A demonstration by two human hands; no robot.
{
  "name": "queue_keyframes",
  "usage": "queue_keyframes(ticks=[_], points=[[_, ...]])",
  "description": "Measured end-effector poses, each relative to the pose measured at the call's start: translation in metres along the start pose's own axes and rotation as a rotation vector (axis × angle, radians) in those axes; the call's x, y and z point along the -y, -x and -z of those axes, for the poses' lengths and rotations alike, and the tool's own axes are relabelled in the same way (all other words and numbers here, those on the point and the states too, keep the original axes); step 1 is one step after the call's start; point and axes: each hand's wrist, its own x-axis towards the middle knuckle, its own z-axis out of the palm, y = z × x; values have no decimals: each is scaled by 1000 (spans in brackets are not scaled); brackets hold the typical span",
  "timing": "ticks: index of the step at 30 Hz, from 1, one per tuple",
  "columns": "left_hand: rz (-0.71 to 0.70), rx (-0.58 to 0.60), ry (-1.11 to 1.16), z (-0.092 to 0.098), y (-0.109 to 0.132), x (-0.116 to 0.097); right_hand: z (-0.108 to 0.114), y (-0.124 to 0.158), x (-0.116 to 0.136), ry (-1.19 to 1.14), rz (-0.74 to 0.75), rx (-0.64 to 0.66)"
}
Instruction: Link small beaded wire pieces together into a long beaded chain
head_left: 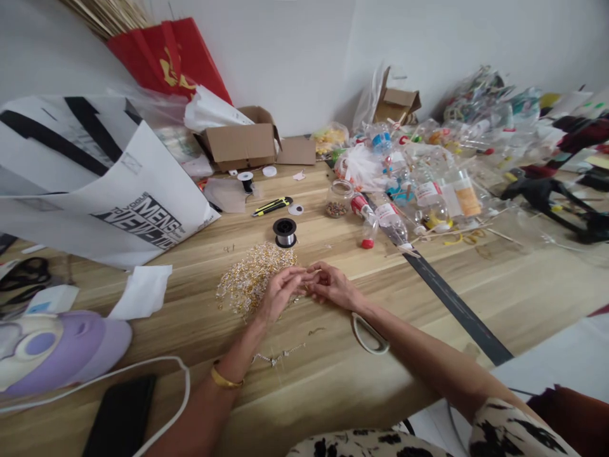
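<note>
The tabletop (200, 330) showed wood grain under a smooth, low sheen. The bead pile (252, 273) glittered in gold and clear, whether glass or plastic being impossible to tell. The spool (284, 223) was black plastic, wound with shiny wire (285, 239). The bangle (227, 376) gleamed like polished gold-toned metal. The cardboard box (242, 143) looked matt, the drink bottles (398, 230) glossy plastic, the tissue (143, 292) soft, dull paper.

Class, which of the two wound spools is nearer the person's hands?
The black-rimmed spool with silvery winding, just behind the glittering pile. The white-topped spool, wound in black, sits farther back, near the open cardboard box.
</note>
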Motion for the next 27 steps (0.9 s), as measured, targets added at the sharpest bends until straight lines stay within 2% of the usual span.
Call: queue_keyframes(ticks=[10, 17, 23, 27], points=[[-169, -31, -385, -3, 0, 4, 9, 2, 0, -36, -8, -4], [-176, -40, -497, -9, 1, 8, 15, 8, 4, -228, -45, 37], [-173, -57, -670, -6, 2, 2, 16, 8, 4, -380, -124, 46], [-130, -21, -598, -3, 1, -4, 17, 9, 7, -425, -190, 43]])
